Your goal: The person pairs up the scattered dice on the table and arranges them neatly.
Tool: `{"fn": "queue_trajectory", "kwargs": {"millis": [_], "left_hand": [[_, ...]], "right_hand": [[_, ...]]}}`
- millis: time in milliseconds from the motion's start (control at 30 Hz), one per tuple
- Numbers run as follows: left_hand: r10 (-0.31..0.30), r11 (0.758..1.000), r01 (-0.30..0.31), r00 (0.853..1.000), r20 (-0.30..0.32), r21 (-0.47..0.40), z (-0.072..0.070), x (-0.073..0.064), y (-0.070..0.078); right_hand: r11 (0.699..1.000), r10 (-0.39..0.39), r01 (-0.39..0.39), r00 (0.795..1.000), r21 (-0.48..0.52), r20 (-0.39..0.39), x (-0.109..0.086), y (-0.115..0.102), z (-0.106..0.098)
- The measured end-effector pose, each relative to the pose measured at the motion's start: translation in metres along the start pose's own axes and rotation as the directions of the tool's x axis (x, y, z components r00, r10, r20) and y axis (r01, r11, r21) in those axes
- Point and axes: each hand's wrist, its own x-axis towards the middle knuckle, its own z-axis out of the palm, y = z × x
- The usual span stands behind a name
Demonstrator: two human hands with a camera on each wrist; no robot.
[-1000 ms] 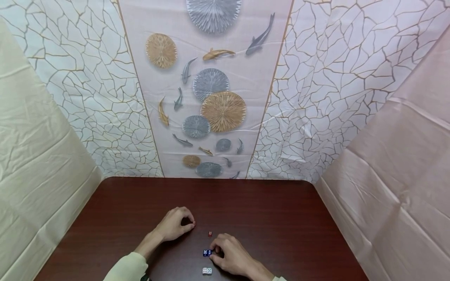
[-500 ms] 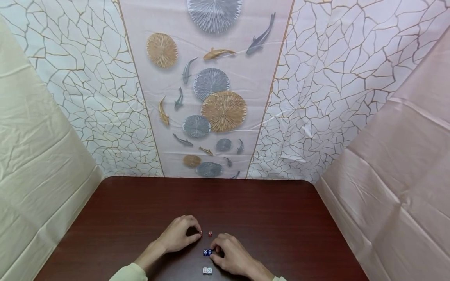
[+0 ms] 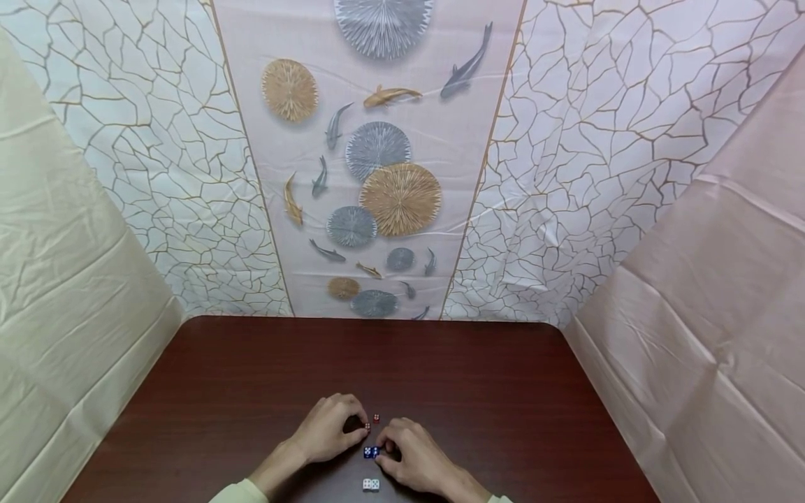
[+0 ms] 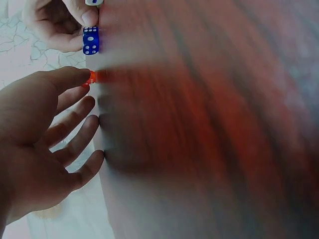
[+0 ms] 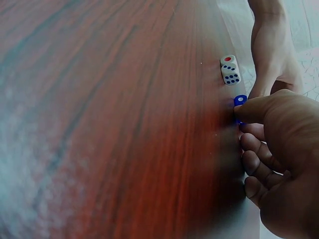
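My left hand (image 3: 328,427) pinches a small red die (image 3: 367,426) between thumb and forefinger at the table surface. In the left wrist view its other fingers are spread, their tips by the tabletop, and the red die (image 4: 91,77) is partly covered. A second red die (image 3: 376,418) lies just beyond, slightly to the right. Two blue dice (image 3: 367,452) sit side by side nearer to me. The thumb and forefinger of my right hand (image 3: 411,455) pinch the right one of that pair, whose blue face (image 5: 240,99) shows above the thumb in the right wrist view.
Two white dice (image 3: 371,485) stand side by side close to the front, one with a red pip (image 5: 228,59) showing. The dark red-brown wooden table (image 3: 490,377) ends at a patterned cloth backdrop (image 3: 402,209). Pale cloth (image 3: 711,314) hangs along both sides.
My left hand has carried the red die right and toward me, until it is close to the second red die. The right hand stays at the blue dice.
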Motion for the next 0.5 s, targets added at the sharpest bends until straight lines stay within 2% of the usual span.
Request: {"fn": "queue_trajectory", "kwargs": {"millis": [500], "left_hand": [[-0.002, 1.000, 0.002, 1.000, 0.016, 0.026, 0.0048, 0.0010, 0.0008]], "right_hand": [[0.999, -0.023, 0.023, 1.000, -0.030, -0.011, -0.0007, -0.0005, -0.0005]]}}
